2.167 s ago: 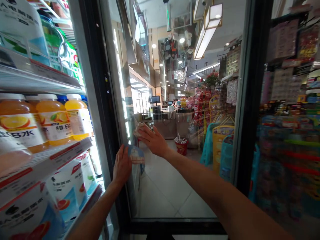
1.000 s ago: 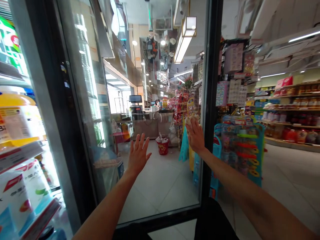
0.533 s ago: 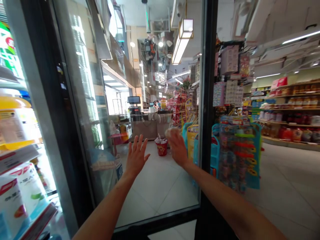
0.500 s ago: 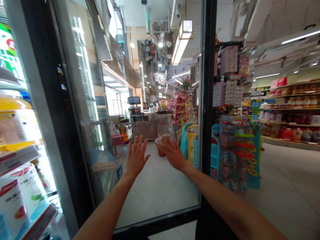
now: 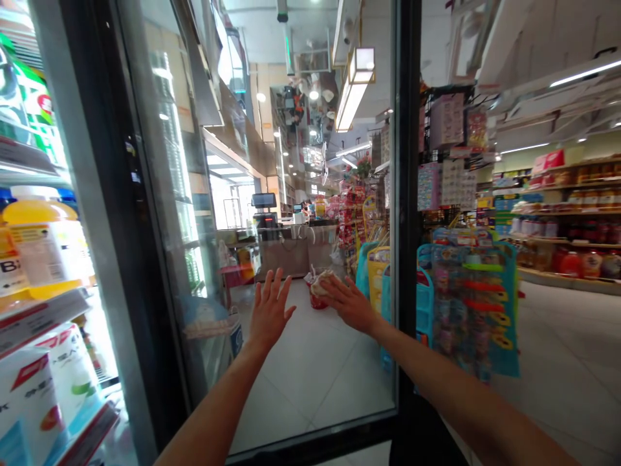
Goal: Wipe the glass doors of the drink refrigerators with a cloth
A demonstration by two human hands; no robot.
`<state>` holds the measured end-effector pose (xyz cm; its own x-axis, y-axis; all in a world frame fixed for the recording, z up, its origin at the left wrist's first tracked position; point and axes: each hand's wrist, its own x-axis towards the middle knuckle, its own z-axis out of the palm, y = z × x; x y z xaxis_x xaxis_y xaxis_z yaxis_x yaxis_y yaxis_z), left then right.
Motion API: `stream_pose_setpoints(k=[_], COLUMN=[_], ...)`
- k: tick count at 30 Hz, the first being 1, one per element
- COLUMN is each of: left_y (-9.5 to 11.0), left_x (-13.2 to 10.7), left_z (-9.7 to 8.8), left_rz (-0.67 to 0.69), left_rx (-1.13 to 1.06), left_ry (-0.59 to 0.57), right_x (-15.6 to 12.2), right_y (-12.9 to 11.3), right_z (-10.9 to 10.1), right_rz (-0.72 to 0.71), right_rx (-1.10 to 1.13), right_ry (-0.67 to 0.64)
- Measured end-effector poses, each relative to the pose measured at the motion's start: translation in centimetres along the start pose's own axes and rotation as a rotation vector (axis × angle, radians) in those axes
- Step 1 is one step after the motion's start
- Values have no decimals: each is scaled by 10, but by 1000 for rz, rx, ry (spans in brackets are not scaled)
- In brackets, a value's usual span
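Hands: left hand [image 5: 270, 314] spread wide, empty, palm toward glass door [image 5: 295, 372], contact unclear; right hand [image 5: 353, 304] nearly straight-fingered over crumpled pale cloth [image 5: 324, 283], holding it against that glass | near left: yellow-drink bottle [image 5: 41, 236] on cooler shelf [image 5: 41, 322] | beyond glass: red bucket [image 5: 317, 301] on floor [image 5: 563, 346], partly behind cloth | far right: jars [image 5: 592, 263] on store shelving [image 5: 572, 247]

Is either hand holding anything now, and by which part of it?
The right hand holds a crumpled pale cloth under its extended fingers; the part gripped cannot be told. The left hand is open, holding nothing.
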<state>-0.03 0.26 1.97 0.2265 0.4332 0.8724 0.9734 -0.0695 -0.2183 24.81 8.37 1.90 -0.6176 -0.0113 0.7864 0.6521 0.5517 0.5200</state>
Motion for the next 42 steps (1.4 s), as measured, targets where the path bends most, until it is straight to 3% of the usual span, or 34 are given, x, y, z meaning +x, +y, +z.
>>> stream_pose_setpoints(k=[1,5,6,8,11,12,14,17,19,21,24,26,28,31,33,34,38,40,42], left_y=[0,0,1,1,1,1,1,1,1,1,0,0,0,0,0,-1,0,5,14], left_x=[0,1,1,1,1,1,0,0,0,0,0,0,0,0,0,-1,-2,0,6], left_z=[0,-2,-2,-3,-3,-2,-2,-1,-1,0,-2,-3,-3,-4,-3,-3,-2,-2,-2], left_rz=[1,2,0,-3,-4,-5,-4,-2,-8,-12,-4,4,13,11,3,3,13,1,32], left_rx=[1,-6,-8,-11,-10,-11,-14,-20,-24,-27,-15,-7,-6,-10,-10,-12,-17,-25,-62], left_ry=[-2,-29,-34,-34,-15,-11,-13,-35,-45,-45,-23,-12,-18,-38,-43,-41,11,81,144], right_x=[2,15,18,19,16,16,17,28,39,47,50,49,48,54,58,59,55,53,53], right_y=[8,44,44,27,-3,-5,8,43,49,31,-10,-18,-3,30,32,25,-20,-29,-30], right_z=[-3,-13,-12,-6,3,3,-1,-11,-12,-7,3,5,1,-6,-6,-4,3,2,-2], right_rz=[55,668,717,563,60,-22,69,534,694,606,163,0,117,551,671,625,122,109,270], right_rx=[-10,-104,-110,-90,-21,-8,-15,-73,-78,-45,12,19,1,-44,-43,-28,47,64,102], right_ry=[7,235,258,192,5,-23,9,181,251,209,24,-51,-18,195,253,224,-6,-4,50])
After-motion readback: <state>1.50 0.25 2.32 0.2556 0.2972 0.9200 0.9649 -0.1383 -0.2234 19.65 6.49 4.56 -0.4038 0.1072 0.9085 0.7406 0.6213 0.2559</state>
